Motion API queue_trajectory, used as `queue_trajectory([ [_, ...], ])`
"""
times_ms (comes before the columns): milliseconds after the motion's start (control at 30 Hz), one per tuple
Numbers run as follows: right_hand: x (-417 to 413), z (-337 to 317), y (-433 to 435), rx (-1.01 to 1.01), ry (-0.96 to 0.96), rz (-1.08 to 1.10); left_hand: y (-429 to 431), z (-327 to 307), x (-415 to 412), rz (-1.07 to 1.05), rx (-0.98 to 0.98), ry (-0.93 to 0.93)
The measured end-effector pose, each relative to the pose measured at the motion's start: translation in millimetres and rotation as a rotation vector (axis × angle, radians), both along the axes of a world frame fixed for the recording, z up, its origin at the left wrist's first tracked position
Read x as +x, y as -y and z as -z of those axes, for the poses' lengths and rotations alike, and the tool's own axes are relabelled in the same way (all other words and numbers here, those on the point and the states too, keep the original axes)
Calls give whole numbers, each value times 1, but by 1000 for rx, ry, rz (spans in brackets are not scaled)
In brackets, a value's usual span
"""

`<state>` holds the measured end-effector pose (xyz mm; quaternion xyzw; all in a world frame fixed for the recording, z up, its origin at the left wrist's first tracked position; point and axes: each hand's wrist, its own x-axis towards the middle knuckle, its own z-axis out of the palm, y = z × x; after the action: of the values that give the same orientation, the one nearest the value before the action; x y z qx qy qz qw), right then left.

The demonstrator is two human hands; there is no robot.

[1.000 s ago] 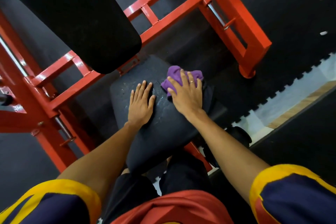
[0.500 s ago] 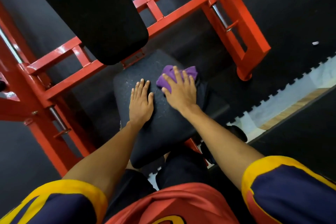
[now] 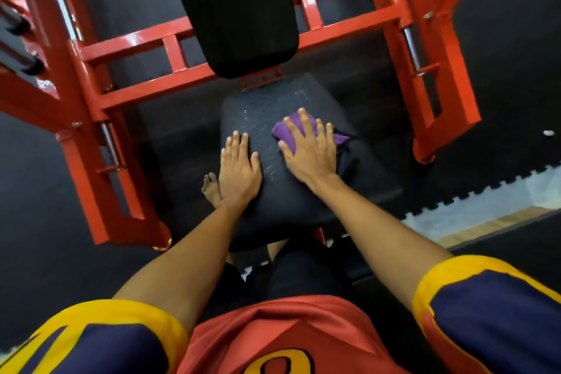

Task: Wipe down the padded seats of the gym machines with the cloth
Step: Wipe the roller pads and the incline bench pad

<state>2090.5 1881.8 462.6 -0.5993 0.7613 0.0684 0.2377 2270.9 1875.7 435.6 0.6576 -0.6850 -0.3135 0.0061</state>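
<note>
The right grip (image 3: 309,152), a bare hand with fingers straight and spread, presses flat on the crumpled purple cloth (image 3: 288,136), which lies on the right side of the black padded seat (image 3: 288,203). The left grip (image 3: 239,167) rests palm-down on the seat's left side, fingers straight, holding nothing. Wet streaks show on the pad between them. A black backrest pad (image 3: 239,9) overhangs the seat's far end, inside the red steel frame (image 3: 136,94).

The right hand (image 3: 309,155) hides most of the cloth (image 3: 284,134).
</note>
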Motion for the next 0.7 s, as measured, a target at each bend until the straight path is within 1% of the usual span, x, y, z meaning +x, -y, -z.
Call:
queue_trajectory([
  [67, 28, -7, -24, -40, 56, -61, -9, -2, 7, -45, 45, -14],
  [133, 40, -15, -52, -105, 104, -177, -21, -4, 18, -106, 97, -40],
  [233, 12, -16, -67, -169, 107, -340, -33, -9, 25, -184, 166, -40],
  [300, -17, -10, -47, -173, 58, -320, -38, -16, 25, -242, 199, -80],
  [367, -29, -4, -12, -119, 48, -199, -39, -22, 24, -280, 199, -120],
  [433, -13, 0, 8, -110, 77, -94, -42, -27, 23, -309, 195, -134],
  [500, 22, -1, 3, -160, 85, -88, -45, -30, 24, -344, 207, -149],
  [533, 39, -3, -9, -196, 91, -126, -46, -30, 25, -365, 219, -156],
  [600, 60, -13, -38, -240, 141, -269, -51, -28, 27, -422, 271, -142],
  [700, 47, -21, -64, -264, 253, -469, -61, -27, 30, -520, 367, -43],
])
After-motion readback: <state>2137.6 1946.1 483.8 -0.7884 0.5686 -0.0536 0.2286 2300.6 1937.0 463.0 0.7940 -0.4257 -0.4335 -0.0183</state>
